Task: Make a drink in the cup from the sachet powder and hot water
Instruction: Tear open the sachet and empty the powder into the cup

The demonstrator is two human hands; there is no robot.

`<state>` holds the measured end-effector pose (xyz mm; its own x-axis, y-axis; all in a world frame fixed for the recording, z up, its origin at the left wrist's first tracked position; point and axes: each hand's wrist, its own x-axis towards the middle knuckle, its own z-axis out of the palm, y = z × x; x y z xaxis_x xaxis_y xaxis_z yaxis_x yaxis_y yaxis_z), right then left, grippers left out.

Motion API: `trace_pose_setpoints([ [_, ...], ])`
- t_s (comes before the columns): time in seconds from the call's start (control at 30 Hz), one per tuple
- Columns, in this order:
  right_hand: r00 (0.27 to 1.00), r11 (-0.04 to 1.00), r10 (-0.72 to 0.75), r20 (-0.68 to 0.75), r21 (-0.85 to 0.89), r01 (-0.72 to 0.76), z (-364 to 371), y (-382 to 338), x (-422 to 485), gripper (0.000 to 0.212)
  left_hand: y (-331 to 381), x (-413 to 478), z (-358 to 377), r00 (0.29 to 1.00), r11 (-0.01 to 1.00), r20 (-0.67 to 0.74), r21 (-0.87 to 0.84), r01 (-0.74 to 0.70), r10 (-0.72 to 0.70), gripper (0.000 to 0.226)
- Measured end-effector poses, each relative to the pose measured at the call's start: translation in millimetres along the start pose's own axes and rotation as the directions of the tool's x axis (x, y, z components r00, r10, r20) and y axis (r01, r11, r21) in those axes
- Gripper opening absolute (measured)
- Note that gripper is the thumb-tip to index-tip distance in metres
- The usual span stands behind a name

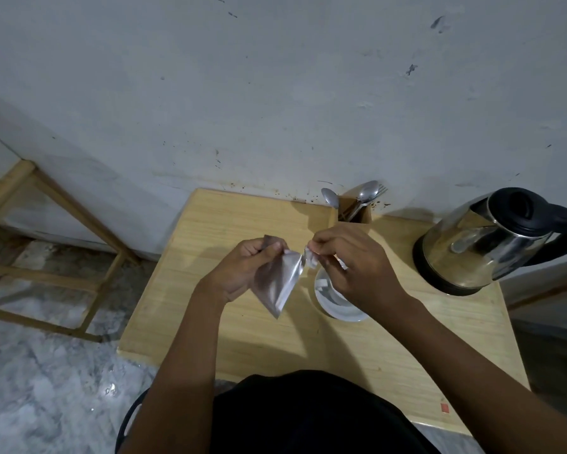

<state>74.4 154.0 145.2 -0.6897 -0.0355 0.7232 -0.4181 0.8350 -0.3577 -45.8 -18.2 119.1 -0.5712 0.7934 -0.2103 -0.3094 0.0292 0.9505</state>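
Observation:
Above the wooden table [210, 322] I hold a silver foil sachet [278, 283] between both hands. My left hand [242, 270] pinches its upper left corner. My right hand [351, 267] pinches the upper right corner, where a torn strip of foil curls away from the pack. A white cup [334, 303] stands on the table just below and right of the sachet, partly hidden under my right hand. A steel kettle [485, 240] with a black lid and handle sits at the table's right side.
A wooden holder [354, 211] with spoons and a fork stands at the table's back edge against the grey wall. A wooden frame [55, 257] stands on the marble floor to the left. My dark shirt fills the bottom centre.

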Motion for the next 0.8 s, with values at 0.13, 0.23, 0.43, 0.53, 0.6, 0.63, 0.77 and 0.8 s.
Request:
trace_pose_setpoints([
  [0.13,0.992,0.991,0.123,0.01,0.043,-0.123,0.1,7.0,-2.4,0.005,8.7,4.6,-1.9,1.0,1.0,-0.004,0.026,-0.01,0.01,0.041],
  [0.23,0.961,0.957,0.267,-0.065,0.137,-0.257,0.0,5.5,-6.1,0.003,12.1,7.5,-4.3,0.997,1.0,-0.075,0.021,0.001,0.001,0.043],
  [0.43,0.791,0.771,0.595,-0.142,0.379,-0.512,1.8,-22.3,-15.0,0.011,-2.2,7.7,-6.8,0.991,0.999,-0.132,-0.007,0.031,-0.032,0.017],
  [0.53,0.635,0.645,0.745,-0.203,0.459,-0.611,-9.1,-26.4,-13.3,0.016,-12.3,2.4,-23.2,0.968,0.997,-0.249,-0.068,0.021,-0.038,0.017],
  [0.6,0.619,0.596,0.781,-0.077,0.384,-0.705,-9.0,-17.6,-15.2,0.012,-16.2,-1.2,-33.5,0.948,0.998,-0.313,-0.061,0.035,-0.052,0.02],
  [0.63,0.605,0.572,0.796,0.019,0.304,-0.762,-2.9,-10.8,-18.4,0.014,-17.4,-2.5,-35.4,0.938,0.998,-0.341,-0.047,0.044,-0.057,0.02],
  [0.77,0.422,0.416,0.866,0.269,0.08,-0.906,39.4,22.4,-37.2,0.014,-22.4,-5.5,-36.1,0.894,0.995,-0.447,0.061,0.075,-0.04,0.019],
  [0.8,0.377,0.385,0.872,0.313,0.038,-0.922,51.7,28.6,-39.9,0.022,-24.6,-6.5,-36.9,0.886,0.991,-0.461,0.09,0.099,-0.047,0.02],
])
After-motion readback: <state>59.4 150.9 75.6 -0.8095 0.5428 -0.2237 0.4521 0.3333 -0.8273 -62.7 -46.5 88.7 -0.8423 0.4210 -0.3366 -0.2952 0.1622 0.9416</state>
